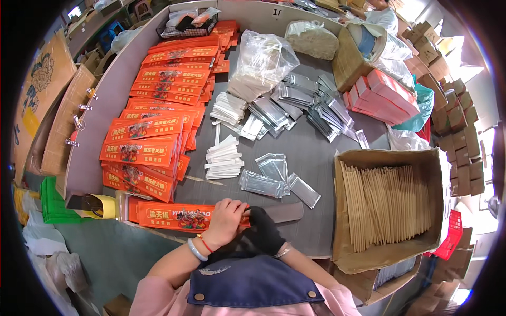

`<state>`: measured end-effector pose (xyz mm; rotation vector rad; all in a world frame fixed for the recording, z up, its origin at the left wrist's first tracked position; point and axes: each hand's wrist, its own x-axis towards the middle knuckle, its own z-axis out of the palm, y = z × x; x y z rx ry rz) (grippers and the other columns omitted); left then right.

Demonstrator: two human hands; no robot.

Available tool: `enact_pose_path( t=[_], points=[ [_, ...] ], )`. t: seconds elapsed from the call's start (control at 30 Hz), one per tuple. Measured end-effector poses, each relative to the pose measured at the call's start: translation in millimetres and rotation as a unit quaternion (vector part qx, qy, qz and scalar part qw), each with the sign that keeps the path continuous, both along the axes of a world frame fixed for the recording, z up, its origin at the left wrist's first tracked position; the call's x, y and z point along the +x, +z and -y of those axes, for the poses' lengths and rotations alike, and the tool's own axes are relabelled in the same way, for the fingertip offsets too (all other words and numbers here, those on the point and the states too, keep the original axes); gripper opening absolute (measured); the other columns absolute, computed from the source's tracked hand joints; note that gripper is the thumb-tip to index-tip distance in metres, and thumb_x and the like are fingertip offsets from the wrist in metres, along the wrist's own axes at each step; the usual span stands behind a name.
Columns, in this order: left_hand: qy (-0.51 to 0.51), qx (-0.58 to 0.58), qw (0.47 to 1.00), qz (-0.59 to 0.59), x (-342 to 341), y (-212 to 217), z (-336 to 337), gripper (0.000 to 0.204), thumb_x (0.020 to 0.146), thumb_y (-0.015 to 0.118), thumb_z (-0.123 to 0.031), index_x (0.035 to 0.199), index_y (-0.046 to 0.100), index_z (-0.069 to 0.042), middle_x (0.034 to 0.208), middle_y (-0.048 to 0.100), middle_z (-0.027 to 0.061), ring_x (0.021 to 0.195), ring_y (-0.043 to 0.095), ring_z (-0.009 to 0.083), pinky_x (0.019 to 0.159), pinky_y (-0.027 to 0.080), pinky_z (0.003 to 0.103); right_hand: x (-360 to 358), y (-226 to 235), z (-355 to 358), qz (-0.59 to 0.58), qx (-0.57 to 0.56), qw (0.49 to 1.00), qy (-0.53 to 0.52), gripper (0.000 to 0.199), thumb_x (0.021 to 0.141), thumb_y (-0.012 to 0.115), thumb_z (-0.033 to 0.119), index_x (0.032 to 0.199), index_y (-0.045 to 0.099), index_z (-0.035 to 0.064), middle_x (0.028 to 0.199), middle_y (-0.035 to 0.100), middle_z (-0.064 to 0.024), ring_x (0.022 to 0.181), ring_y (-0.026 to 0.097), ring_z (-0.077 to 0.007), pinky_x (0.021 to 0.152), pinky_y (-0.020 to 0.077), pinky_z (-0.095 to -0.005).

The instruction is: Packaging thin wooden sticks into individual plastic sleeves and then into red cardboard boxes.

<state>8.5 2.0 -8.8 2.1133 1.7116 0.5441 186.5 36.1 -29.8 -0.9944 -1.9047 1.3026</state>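
Close to the table's front edge, a long red printed paper sleeve (174, 216) lies flat, its right end between my hands. My bare left hand (226, 221) is closed over that end, fingertips pinched together. Against those fingertips curls my right hand (261, 229) in a black glove, its fingers bent. What the gloved fingers hold is hidden. A grey flat strip (284, 212) sticks out to the right from behind the glove. Just beyond my hands lie several silvery flat packets (262, 184) and a pile of white paper-wrapped strips (223, 158).
Overlapping red sleeves (153, 126) fill the table's left side. A cardboard box of wooden chopsticks (385, 205) stands at right. Farther back are more silvery packets (303, 100), a clear plastic bag (263, 60), pink-red bundles (382, 97) and a black wire basket (187, 26). Another person (382, 20) is beyond.
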Motion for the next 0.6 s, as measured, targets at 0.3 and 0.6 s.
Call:
enact_pose_path(
  t=[0.3, 0.6],
  points=[
    [-0.164, -0.047, 0.978, -0.122, -30.5, 63.5, -30.1, 0.027, 0.06, 0.075, -0.019, 0.083, 0.062, -0.014, 0.088, 0.054, 0.0108, 0.09, 0.056, 0.0319, 0.074, 0.045, 0.044, 41.2, 41.6, -30.3, 0.322, 0.213, 0.919, 0.08, 0.064, 0.056, 0.088, 0.033, 0.11, 0.06, 0.0127, 0.1, 0.062, -0.0076, 0.096, 0.061, -0.0299, 0.081, 0.0455, -0.0414],
    [0.178, 0.078, 0.98, -0.045, -82.6, 30.4, -4.0, 0.055, 0.071, 0.078, -0.033, 0.118, 0.062, -0.01, 0.133, 0.046, 0.0179, 0.128, 0.039, 0.0411, 0.108, 0.031, 0.056, 61.6, 63.5, -25.6, 0.35, 0.199, 0.915, -0.041, 0.063, 0.063, 0.083, 0.039, 0.113, 0.058, 0.0106, 0.103, 0.061, -0.009, 0.099, 0.058, -0.0293, 0.088, 0.0398, -0.0438]
  ],
)
